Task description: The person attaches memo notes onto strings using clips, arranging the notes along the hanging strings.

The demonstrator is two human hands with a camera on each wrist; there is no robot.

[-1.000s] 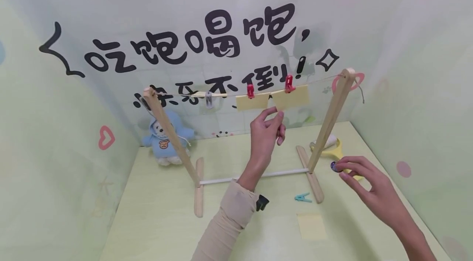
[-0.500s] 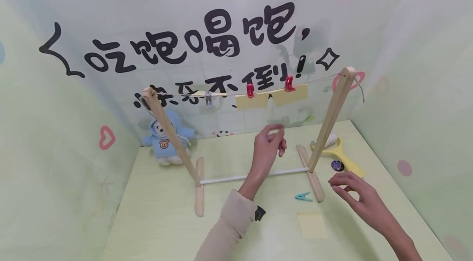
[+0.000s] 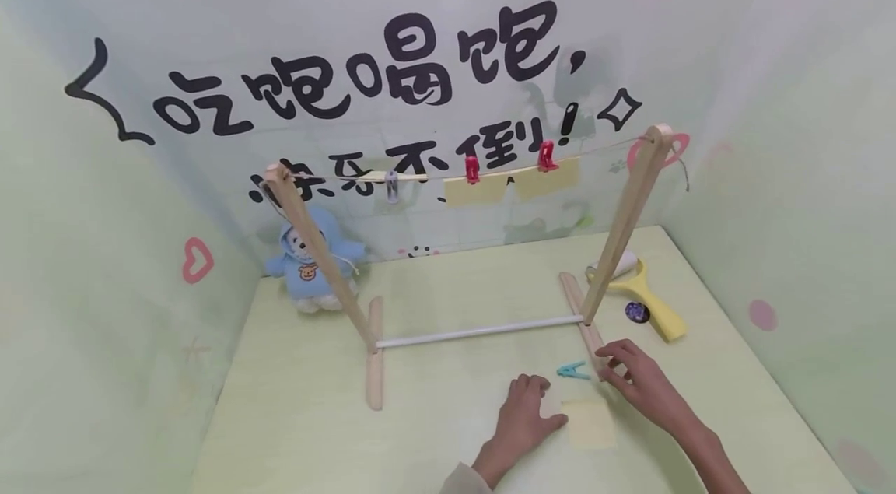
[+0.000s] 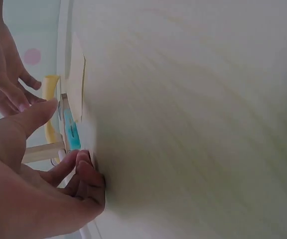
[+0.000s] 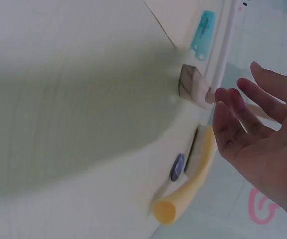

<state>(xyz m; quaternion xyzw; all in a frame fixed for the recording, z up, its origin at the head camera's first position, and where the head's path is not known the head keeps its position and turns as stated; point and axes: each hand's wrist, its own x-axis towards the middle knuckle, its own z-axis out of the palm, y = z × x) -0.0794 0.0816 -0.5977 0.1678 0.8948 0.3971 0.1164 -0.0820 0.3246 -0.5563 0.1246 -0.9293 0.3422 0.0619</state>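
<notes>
Head view shows a pale green tabletop (image 3: 315, 432) boxed in by pale walls, the back wall (image 3: 210, 12) carrying large black characters and the left wall a pink heart sticker (image 3: 196, 261). At the far left of the table, against the back wall, sits a small plush toy in a blue hoodie (image 3: 308, 264). A wooden drying rack (image 3: 329, 268) stands across the middle, with 2 slanted posts, 2 flat feet and a white crossbar (image 3: 479, 331) low between them. A string (image 3: 434, 177) runs between the post tops and holds a clear clip (image 3: 392, 186), then 2 red clips (image 3: 472, 169) that each pin a yellow paper (image 3: 476, 190). In front of the rack, the left hand (image 3: 526, 418) rests on the table with its fingers loosely curled and holding nothing, its thumb just beside the left edge of a yellow sticky note (image 3: 591, 422) that lies flat. A teal clothespin (image 3: 572, 371) lies on the table just beyond the note, between the 2 hands. The right hand (image 3: 640, 381) hovers with relaxed, spread fingers, empty, near the right foot of the rack and just right of the clothespin, not touching it. Farther right lie a small dark round disc (image 3: 637, 312) and a yellow lint roller (image 3: 647, 293).
</notes>
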